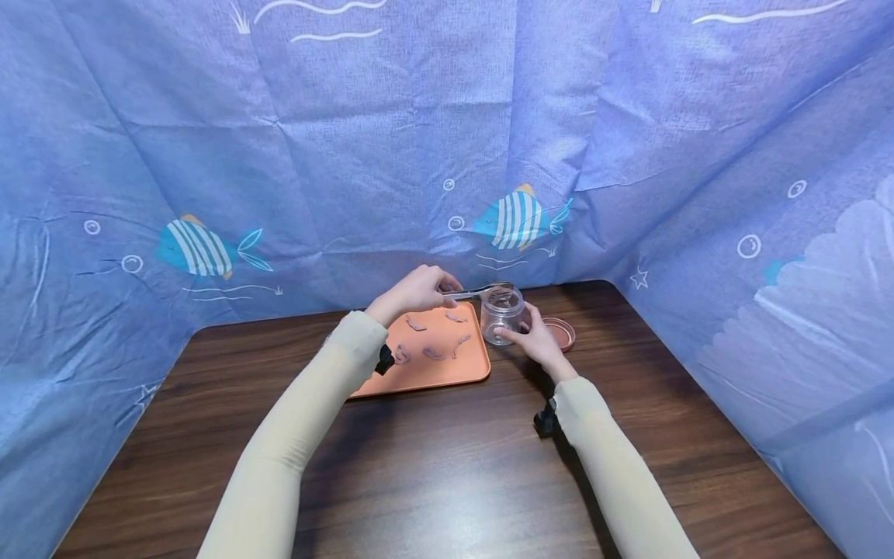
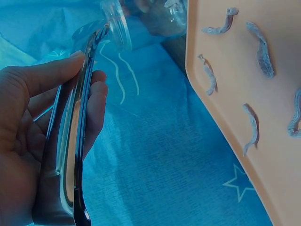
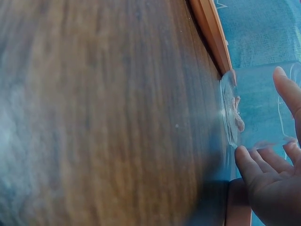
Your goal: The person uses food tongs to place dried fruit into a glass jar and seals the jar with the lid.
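Observation:
My left hand [image 1: 434, 286] grips a pair of metal tongs [image 1: 478, 292], and their tips reach over the mouth of a clear jar [image 1: 503, 313]. In the left wrist view the tongs [image 2: 70, 141] lie between thumb and fingers, pointing at the jar [image 2: 141, 19]. My right hand [image 1: 522, 328] holds the jar from the right side. The right wrist view shows the thumb and fingers [image 3: 256, 165] on either side of the jar [image 3: 256, 106], with something small and pinkish at its bottom. An orange tray [image 1: 461, 366] left of the jar carries several grey-pink worm-like strips [image 2: 257, 46].
A pink lid [image 1: 561, 334] lies on the dark wooden table [image 1: 447, 466] just right of the jar. Blue fabric with fish prints [image 1: 517, 217] closes in the table at the back and on both sides. A small black object [image 1: 543, 423] sits by my right wrist.

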`<move>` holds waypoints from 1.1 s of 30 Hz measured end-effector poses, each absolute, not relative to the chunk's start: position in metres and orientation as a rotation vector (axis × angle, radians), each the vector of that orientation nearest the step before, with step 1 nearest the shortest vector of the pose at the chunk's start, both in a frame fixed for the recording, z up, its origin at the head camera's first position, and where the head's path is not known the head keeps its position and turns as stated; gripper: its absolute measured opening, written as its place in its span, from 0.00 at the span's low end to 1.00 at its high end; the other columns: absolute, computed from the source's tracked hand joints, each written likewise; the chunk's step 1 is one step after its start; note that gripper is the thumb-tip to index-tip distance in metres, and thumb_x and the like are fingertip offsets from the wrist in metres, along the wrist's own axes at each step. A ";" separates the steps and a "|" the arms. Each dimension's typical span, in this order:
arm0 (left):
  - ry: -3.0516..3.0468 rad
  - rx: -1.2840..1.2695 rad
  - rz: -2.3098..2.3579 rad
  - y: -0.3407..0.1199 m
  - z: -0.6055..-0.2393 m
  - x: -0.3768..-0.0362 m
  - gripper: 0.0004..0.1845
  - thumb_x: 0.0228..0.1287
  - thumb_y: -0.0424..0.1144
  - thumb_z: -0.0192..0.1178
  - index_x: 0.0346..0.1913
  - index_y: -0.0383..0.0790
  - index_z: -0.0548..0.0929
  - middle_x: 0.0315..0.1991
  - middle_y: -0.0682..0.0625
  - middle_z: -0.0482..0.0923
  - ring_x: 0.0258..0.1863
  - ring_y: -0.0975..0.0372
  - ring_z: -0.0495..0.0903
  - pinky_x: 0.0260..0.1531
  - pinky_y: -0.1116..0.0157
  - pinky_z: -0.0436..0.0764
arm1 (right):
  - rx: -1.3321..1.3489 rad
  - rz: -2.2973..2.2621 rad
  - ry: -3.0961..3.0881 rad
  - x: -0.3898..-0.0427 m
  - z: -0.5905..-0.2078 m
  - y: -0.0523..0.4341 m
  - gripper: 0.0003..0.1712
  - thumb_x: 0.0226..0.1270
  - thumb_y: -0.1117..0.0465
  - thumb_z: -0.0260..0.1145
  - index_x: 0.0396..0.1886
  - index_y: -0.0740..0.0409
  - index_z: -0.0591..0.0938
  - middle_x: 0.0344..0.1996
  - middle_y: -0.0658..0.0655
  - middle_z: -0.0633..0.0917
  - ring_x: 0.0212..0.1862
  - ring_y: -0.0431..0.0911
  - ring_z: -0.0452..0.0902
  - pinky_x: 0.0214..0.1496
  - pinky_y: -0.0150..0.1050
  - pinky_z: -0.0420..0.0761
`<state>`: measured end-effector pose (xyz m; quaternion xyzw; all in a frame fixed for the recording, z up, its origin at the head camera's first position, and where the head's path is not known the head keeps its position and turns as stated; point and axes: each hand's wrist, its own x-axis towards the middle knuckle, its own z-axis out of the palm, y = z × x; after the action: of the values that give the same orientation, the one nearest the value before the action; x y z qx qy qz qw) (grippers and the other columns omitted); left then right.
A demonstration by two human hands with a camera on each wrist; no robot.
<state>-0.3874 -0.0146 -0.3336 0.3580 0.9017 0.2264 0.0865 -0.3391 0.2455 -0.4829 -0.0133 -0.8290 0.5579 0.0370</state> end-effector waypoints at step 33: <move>2.696 1.015 0.742 -0.019 -0.317 -0.373 0.37 0.63 0.53 0.69 0.71 0.39 0.73 0.66 0.43 0.76 0.66 0.52 0.73 0.64 0.55 0.72 | -0.044 1.778 -2.522 -0.337 -0.481 0.245 0.55 0.65 0.51 0.74 0.81 0.58 0.50 0.77 0.67 0.58 0.76 0.61 0.56 0.75 0.52 0.59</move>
<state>-0.3727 -0.0187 -0.3172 0.3401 0.9031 0.2486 0.0831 -0.3369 0.2447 -0.4811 -0.0141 -0.8170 0.5758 0.0278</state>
